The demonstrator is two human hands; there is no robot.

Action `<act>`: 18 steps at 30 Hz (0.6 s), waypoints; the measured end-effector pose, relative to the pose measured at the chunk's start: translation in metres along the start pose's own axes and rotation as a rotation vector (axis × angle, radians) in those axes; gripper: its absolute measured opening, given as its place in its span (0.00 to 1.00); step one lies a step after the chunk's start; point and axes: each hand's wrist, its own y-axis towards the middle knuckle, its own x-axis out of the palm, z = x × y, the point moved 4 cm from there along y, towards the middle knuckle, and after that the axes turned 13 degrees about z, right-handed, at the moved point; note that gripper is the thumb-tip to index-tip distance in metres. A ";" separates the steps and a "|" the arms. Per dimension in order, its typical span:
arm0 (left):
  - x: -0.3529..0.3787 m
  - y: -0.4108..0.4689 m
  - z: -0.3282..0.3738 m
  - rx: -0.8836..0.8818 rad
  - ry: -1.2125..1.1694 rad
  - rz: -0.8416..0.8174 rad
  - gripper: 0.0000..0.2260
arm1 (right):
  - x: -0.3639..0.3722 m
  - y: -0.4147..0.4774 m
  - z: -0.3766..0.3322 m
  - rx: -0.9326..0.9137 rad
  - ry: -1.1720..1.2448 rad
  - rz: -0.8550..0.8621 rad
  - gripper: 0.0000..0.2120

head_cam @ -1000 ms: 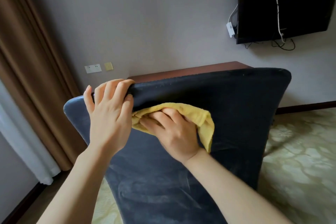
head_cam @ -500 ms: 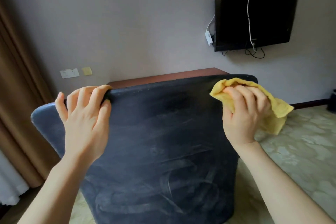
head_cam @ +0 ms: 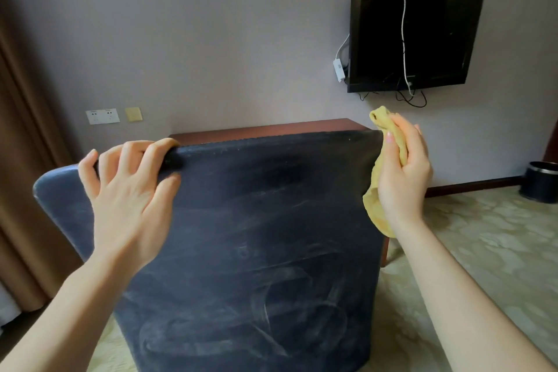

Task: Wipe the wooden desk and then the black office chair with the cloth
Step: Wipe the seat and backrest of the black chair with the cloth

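The dark chair back [head_cam: 256, 235] fills the middle of the head view, with pale wipe streaks across its fabric. My left hand [head_cam: 126, 193] grips its top edge near the left corner, fingers curled over the rim. My right hand [head_cam: 403, 175] holds the bunched yellow cloth [head_cam: 377, 205] against the chair's right edge, just below the top corner. A strip of the wooden desk [head_cam: 271, 129] shows behind the chair's top edge; the rest of it is hidden.
A black wall-mounted screen [head_cam: 410, 39] with hanging cables is at the upper right. A dark bin [head_cam: 540, 181] stands on the patterned carpet [head_cam: 483, 251] at the far right. Brown curtains [head_cam: 18, 190] hang on the left. Wall sockets [head_cam: 102, 116] sit above the desk's left.
My right hand has carried the cloth from the middle of the chair back across to its right edge and turned sideways there. My left hand has kept its grip on the top edge.
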 end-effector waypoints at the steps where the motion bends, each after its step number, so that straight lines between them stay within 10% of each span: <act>1: -0.001 0.000 0.001 0.003 0.002 -0.007 0.19 | 0.002 -0.005 -0.002 0.013 0.031 0.008 0.14; 18: -0.001 -0.001 0.005 -0.010 0.040 -0.014 0.23 | 0.087 -0.113 -0.120 -0.644 -0.159 -0.268 0.11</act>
